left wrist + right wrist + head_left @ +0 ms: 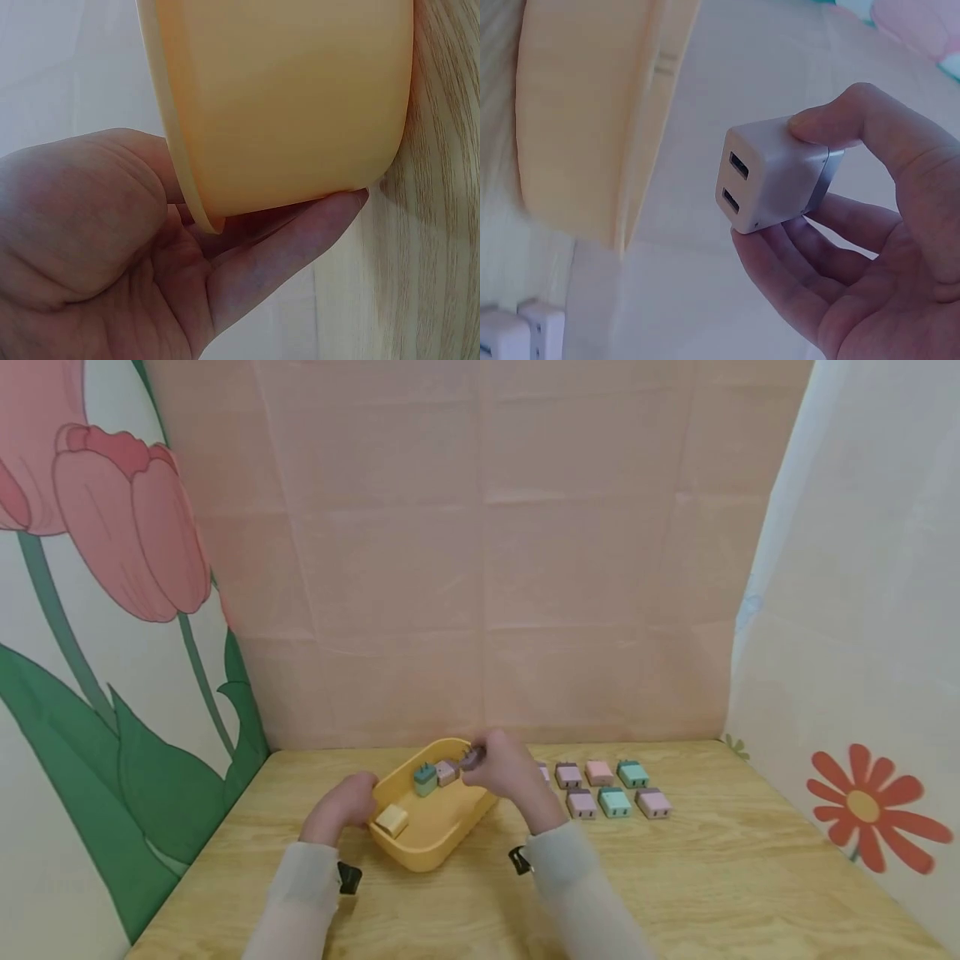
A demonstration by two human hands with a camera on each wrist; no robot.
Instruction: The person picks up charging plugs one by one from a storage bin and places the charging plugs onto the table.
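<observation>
A yellow plastic bin (442, 833) sits on the wooden table. My left hand (351, 802) grips its near-left end, thumb over the rim and fingers along the outer wall (292, 112). Between the thumb and fingers of my right hand (510, 770) is a lilac two-port USB charger (772, 176), held over the bin's far right side. Its USB ports face the right wrist camera; the prongs show in the head view. Inside the bin lie a green charger (425, 780), a lilac charger (447, 772) beside it and a yellow charger (392, 820) at the near end.
Right of the bin, several chargers stand in two rows, among them a pink one (599, 772), a teal one (633, 773) and a lilac one (653, 803). My right hand partly covers the leftmost. A pink curtain (480, 568) hangs behind the table; printed sheets flank it.
</observation>
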